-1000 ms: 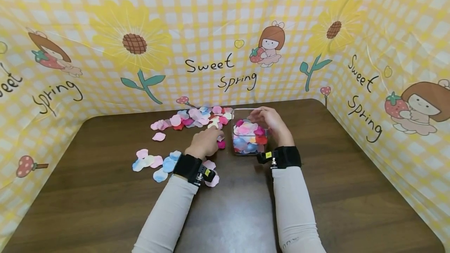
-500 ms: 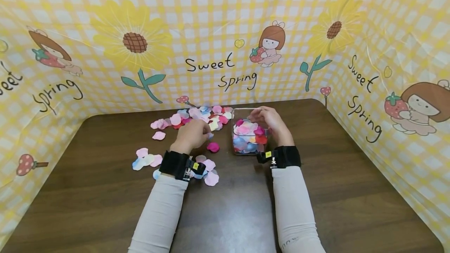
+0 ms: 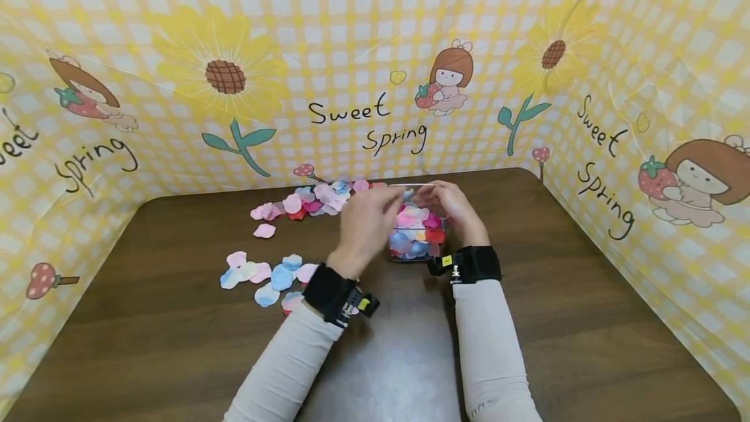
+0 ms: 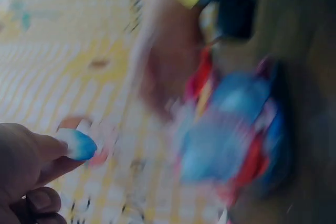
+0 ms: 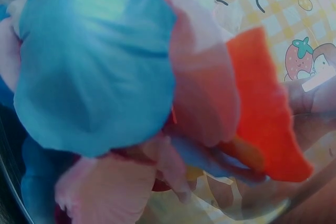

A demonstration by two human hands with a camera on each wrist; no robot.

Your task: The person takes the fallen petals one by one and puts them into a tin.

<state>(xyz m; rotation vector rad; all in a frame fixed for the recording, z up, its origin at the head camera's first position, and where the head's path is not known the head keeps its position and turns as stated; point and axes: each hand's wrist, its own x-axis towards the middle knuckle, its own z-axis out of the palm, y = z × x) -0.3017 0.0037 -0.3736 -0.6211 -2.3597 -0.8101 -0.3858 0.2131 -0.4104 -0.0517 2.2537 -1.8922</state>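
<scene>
A clear square container [image 3: 417, 247], filled with pink, blue and red fabric petals, stands at the back middle of the brown table [image 3: 586, 298]. My right hand [image 3: 438, 200] grips its far right side; fingers [image 5: 310, 98] show through the wall behind a blue petal [image 5: 94, 72] and a red petal [image 5: 262, 114]. My left hand [image 3: 383, 206] hovers at the container's left rim. In the left wrist view it pinches a small blue-and-white petal [image 4: 80, 145] between thumb and finger, and the container [image 4: 231, 140] is blurred.
A pile of loose petals [image 3: 310, 202] lies at the back, left of the container. A smaller cluster [image 3: 263, 275] lies nearer, by my left forearm, and a single pink petal [image 3: 264, 231] between them. A yellow checked backdrop [image 3: 351, 83] walls in three sides.
My left hand left the petal pile, rose and swung right to the container's rim with a petal in its fingers. The right hand and the container stayed put.
</scene>
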